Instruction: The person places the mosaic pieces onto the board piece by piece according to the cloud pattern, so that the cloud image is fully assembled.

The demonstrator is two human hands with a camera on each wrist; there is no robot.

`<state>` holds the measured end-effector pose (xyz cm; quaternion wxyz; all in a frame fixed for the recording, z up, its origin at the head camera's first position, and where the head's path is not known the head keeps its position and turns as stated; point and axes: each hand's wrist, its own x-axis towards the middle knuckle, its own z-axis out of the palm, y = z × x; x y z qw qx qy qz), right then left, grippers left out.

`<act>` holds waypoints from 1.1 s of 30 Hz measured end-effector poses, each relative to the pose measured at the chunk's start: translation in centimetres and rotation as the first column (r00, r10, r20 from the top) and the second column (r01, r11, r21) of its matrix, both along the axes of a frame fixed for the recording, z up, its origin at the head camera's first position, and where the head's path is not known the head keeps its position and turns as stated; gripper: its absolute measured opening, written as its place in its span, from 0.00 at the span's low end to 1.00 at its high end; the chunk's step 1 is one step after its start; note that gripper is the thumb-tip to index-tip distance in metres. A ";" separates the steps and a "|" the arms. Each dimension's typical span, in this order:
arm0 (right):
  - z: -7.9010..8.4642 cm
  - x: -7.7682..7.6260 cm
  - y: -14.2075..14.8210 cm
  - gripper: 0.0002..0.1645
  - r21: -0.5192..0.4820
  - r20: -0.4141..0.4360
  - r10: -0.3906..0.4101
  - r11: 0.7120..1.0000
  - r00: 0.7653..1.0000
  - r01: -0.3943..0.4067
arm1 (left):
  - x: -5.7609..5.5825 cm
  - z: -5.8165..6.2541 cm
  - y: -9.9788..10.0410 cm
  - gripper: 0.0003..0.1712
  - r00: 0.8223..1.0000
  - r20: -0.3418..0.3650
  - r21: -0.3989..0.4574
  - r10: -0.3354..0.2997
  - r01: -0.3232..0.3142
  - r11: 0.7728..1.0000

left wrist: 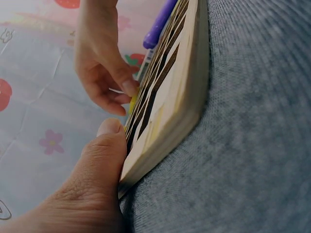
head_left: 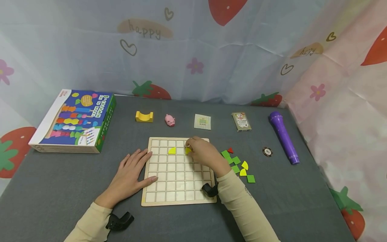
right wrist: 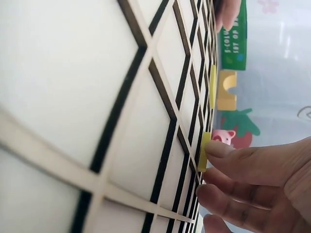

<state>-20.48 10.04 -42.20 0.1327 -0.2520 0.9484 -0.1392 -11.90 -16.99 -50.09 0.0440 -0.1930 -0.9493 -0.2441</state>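
Note:
A wooden grid board [head_left: 179, 203] with pale square cells lies flat on the grey table. My left hand [head_left: 128, 174] is spread along its left edge, thumb laid over the rim. At the upper cells, my right hand [head_left: 207, 153] pinches a yellow quarter-round tile [right wrist: 205, 151]. Its thumb [right wrist: 221, 148] presses on the tile, and the other fingers curl beneath. Another yellow tile [head_left: 172, 151] sits in a cell to the left. Right of the board are loose green tiles [head_left: 251, 178], yellow pieces [head_left: 243, 172] and a red triangle [head_left: 230, 150], partly behind my right arm.
At the back left is a blue game box [head_left: 78, 117]. Behind the board stand a yellow notched block [head_left: 144, 117], a pink pig figure [head_left: 170, 120], a printed pattern card [head_left: 202, 121] and a playing-card box [head_left: 241, 122]. A poker chip [head_left: 267, 152] and purple microphone-shaped stick [head_left: 284, 137] lie right.

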 end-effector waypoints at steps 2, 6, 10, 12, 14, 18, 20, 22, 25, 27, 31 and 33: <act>0.0 0.0 0.1 0.18 -0.001 -0.009 -0.002 1.000 1.000 0.002 | 0.0 0.0 0.0 0.50 1.000 0.003 -0.003 0.000 0.000 1.000; -0.2 0.0 0.0 0.16 0.004 -0.024 -0.006 1.000 1.000 0.006 | 0.1 0.0 0.1 0.50 1.000 0.005 0.000 -0.003 0.003 1.000; -0.3 0.0 -0.1 0.15 0.000 -0.024 -0.007 1.000 1.000 0.007 | 0.1 0.0 0.1 0.50 1.000 0.007 0.001 -0.006 0.006 1.000; -0.3 0.0 -0.1 0.15 0.002 -0.025 -0.001 1.000 1.000 0.001 | 0.1 0.0 0.1 0.50 1.000 0.011 0.000 -0.005 0.005 1.000; -0.4 0.0 -0.1 0.15 0.003 -0.024 0.006 1.000 1.000 -0.006 | 0.2 0.1 0.0 0.49 1.000 0.012 0.000 -0.003 0.003 1.000; -0.5 0.0 -0.1 0.15 0.000 -0.022 0.016 1.000 1.000 -0.016 | 0.2 0.1 0.0 0.49 1.000 0.010 0.000 0.000 0.000 1.000; -0.5 0.0 0.0 0.15 -0.005 -0.019 0.017 1.000 1.000 -0.017 | 0.2 0.1 0.1 0.49 1.000 0.010 0.001 0.000 0.000 1.000; -0.5 -0.1 0.0 0.14 -0.005 -0.020 0.017 1.000 1.000 -0.017 | 0.2 0.1 0.1 0.49 1.000 0.012 -0.001 0.000 0.000 1.000; -0.5 -0.1 0.0 0.14 -0.001 -0.022 0.017 1.000 1.000 -0.017 | 0.2 0.0 0.1 0.49 1.000 0.011 -0.007 0.002 -0.002 1.000; -0.5 -0.1 -0.1 0.14 0.002 -0.023 0.017 1.000 1.000 -0.017 | 0.1 0.0 0.1 0.49 1.000 0.009 -0.009 0.003 -0.003 1.000; -0.4 0.0 -0.1 0.16 0.010 -0.018 0.028 1.000 0.999 -0.028 | 0.0 -0.1 0.0 0.49 1.000 0.005 -0.006 0.000 0.000 1.000; -0.3 0.0 0.0 0.17 0.008 -0.010 0.031 0.999 0.999 -0.031 | 0.0 -0.1 -0.1 0.49 1.000 0.000 -0.004 0.000 0.000 1.000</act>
